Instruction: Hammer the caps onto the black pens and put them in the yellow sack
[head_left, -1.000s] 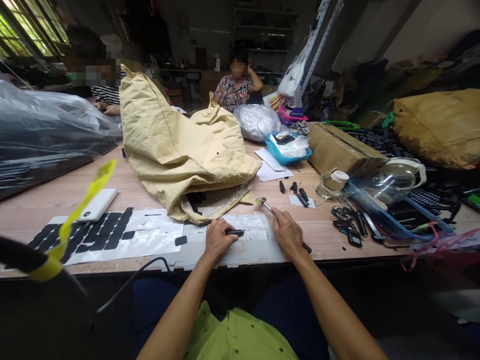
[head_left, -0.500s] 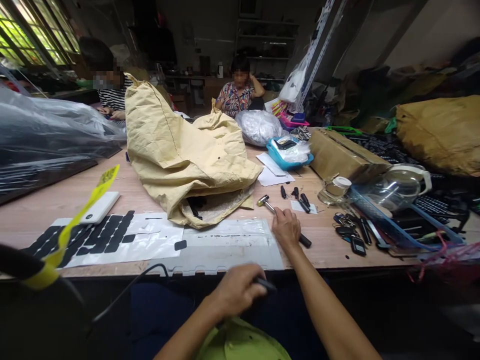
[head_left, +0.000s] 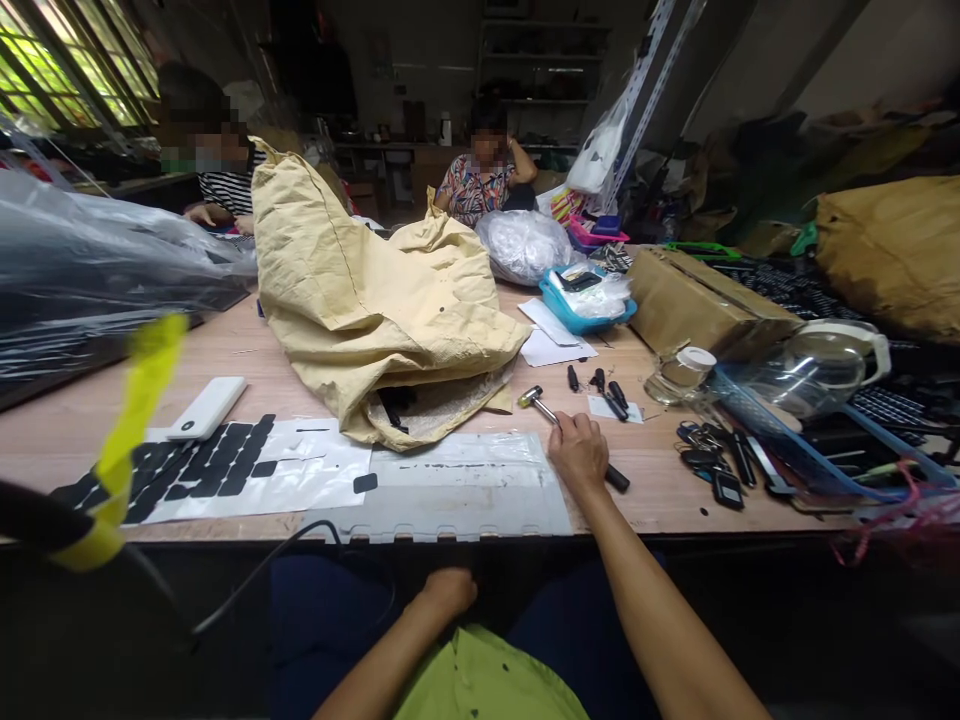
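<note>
My right hand (head_left: 580,455) rests on the table with its fingers wrapped round a small hammer (head_left: 541,405); the metal head points up and left, and the dark handle end shows right of the palm. Below the table edge, over my lap, is my left hand (head_left: 450,592), its fingers hidden, so what it holds cannot be made out. A clear plastic sheet (head_left: 465,505) lies left of the hammer with one black pad (head_left: 365,484) at its left side. Farther left, a white sheet (head_left: 300,490) bears rows of black pads (head_left: 244,455).
A large cream cloth sack (head_left: 390,300) stands mid-table. Black pieces (head_left: 615,400), keys (head_left: 705,455), a glass jar (head_left: 679,375), a blue tray (head_left: 817,465) and a cardboard box (head_left: 697,300) are at the right. Two people sit across. A yellow strap (head_left: 139,410) hangs at the left.
My left hand, which held a dark object near the table edge, has moved down and left, and that object no longer shows. My right hand keeps the hammer in place.
</note>
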